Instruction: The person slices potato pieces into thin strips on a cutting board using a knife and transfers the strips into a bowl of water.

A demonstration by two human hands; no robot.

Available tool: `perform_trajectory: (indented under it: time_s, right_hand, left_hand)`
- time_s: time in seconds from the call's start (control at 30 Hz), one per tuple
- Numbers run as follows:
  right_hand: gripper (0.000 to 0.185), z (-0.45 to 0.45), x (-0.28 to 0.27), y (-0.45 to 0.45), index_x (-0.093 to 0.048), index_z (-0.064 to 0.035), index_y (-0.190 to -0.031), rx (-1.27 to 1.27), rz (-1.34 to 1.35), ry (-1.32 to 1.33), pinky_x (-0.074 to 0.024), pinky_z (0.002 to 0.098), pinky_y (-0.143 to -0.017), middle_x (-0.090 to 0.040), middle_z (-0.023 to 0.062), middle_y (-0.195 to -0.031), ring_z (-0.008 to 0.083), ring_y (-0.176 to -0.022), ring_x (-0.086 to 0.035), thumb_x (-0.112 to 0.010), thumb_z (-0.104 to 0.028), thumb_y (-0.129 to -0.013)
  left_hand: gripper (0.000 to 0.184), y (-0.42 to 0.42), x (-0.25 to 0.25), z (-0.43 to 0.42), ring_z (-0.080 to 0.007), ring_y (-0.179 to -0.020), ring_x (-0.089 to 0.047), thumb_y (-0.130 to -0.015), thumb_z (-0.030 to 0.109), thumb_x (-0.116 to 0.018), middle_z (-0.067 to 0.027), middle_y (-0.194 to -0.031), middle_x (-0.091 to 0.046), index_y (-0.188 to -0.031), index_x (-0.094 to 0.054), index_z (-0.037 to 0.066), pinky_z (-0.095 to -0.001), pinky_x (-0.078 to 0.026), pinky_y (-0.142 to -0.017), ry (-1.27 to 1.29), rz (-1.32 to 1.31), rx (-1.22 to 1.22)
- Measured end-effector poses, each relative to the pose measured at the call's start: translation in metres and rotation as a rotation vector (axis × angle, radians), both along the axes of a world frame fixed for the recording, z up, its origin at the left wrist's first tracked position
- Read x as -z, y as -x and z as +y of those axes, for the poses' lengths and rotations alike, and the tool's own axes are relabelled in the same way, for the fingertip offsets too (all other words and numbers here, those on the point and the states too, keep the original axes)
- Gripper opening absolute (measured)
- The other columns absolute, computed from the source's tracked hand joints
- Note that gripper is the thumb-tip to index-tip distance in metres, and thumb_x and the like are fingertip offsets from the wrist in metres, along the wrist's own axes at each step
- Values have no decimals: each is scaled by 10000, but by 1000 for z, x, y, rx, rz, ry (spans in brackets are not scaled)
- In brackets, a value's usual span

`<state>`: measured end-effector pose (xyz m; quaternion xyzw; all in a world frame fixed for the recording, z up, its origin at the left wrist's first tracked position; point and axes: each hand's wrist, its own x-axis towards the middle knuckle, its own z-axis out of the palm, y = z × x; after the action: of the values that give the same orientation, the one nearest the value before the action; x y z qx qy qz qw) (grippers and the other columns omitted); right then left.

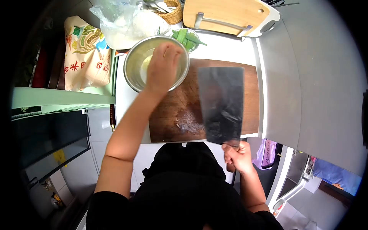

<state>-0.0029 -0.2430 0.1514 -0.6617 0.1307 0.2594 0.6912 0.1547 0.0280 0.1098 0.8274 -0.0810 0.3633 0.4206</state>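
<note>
My right hand [236, 156] grips the handle of a wide cleaver [221, 103], whose blade points away from me, above the right part of a wet wooden cutting board [172, 128]. Over a round metal bowl [130, 65] at the board's upper left is my left hand [164, 71], slightly blurred. Its fingers look bent together, and whatever lies between them is hidden. Something pale yellow [147, 62] sits inside the bowl, partly covered by the hand. Small pale scraps [188, 122] and a wet patch are on the board near the front edge.
Behind the bowl stand a clear plastic bag [122, 27], a wicker basket [173, 15] and a bowl of cut green vegetables [188, 38]. A light wooden board [226, 15] leans at the back. A printed rice bag [86, 57] is at left, a grey wall panel [314, 76] at right.
</note>
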Motion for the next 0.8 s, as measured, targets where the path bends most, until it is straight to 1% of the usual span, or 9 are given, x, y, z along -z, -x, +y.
perform_trajectory:
  time_s: [0.07, 0.2, 0.33, 0.4, 0.43, 0.47, 0.53, 0.63, 0.8]
  right_hand:
    - [73, -15, -2, -2, -632, 15, -865, 94, -81, 158, -364, 218, -390, -530, 11, -525, 62, -410, -463, -631, -57, -871]
    - [82, -44, -2, -7, -609, 4, -837, 247, -210, 301, -379, 238, -372, -464, 16, -506, 91, -369, -405, -575, -49, -890]
    - [89, -62, -4, -9, -603, -3, -822, 342, -158, 311, -391, 243, -373, -452, 14, -503, 88, -366, -401, -562, -47, -888]
    - [106, -70, 2, -7, -598, -5, -802, 348, -146, 321, -384, 242, -375, -457, 14, -503, 85, -369, -405, -560, -51, -889]
    - [99, -75, 7, -5, -606, 3, -816, 341, -123, 334, -377, 236, -382, -482, 18, -505, 85, -377, -426, -568, -53, -888]
    - [95, -79, 12, -5, -615, 11, -830, 330, -103, 345, -371, 230, -388, -506, 23, -507, 86, -385, -448, -577, -54, -888]
    - [95, -83, 17, -6, -616, 14, -819, 301, -87, 338, -371, 228, -395, -515, 18, -513, 85, -395, -460, -585, -54, -877]
    - [97, -84, 22, -8, -628, 17, -818, 321, -49, 373, -382, 229, -406, -510, 2, -518, 71, -412, -458, -608, -66, -864]
    - [109, -97, 36, -9, -637, 12, -824, 297, -3, 394, -384, 230, -404, -509, -1, -519, 69, -416, -461, -615, -85, -866]
  left_hand:
    - [206, -11, 23, 32, -318, -1023, -539, -816, 12, -547, -134, -1084, -577, -1000, -616, 74, -350, -464, -831, -382, 526, 112]
    - [348, -9, 15, 43, -307, -1128, -528, -814, -23, -493, -142, -1287, -503, -1111, -621, 105, -343, -456, -903, -257, 490, 119]
    - [410, -2, 18, 18, -368, -1281, -382, -802, -22, -491, -131, -1393, -406, -1154, -625, 140, -416, -394, -995, -523, 229, -100]
    - [378, 14, 19, -10, -390, -1307, -322, -807, 22, -533, -166, -1431, -332, -1167, -611, 106, -467, -293, -1068, -650, 182, -23]
    - [419, 25, 24, -27, -394, -1316, -304, -800, 81, -582, -177, -1437, -314, -1219, -564, 89, -474, -270, -1079, -546, 202, 219]
    - [496, 35, 30, -45, -398, -1324, -285, -793, 139, -631, -189, -1443, -297, -1271, -516, 71, -482, -247, -1090, -436, 219, 453]
    - [742, 58, 36, -84, -396, -1345, -237, -725, 312, -719, -194, -1457, -266, -1352, -414, 57, -512, -219, -1094, -279, 500, 609]
    - [930, 70, 48, -109, -373, -1348, -242, -622, 391, -775, -175, -1458, -251, -1397, -348, 103, -531, -229, -1085, -543, 545, 584]
    - [908, 63, 68, -114, -368, -1342, -239, -628, 416, -749, -169, -1458, -249, -1379, -365, 82, -522, -234, -1088, -660, 465, 630]
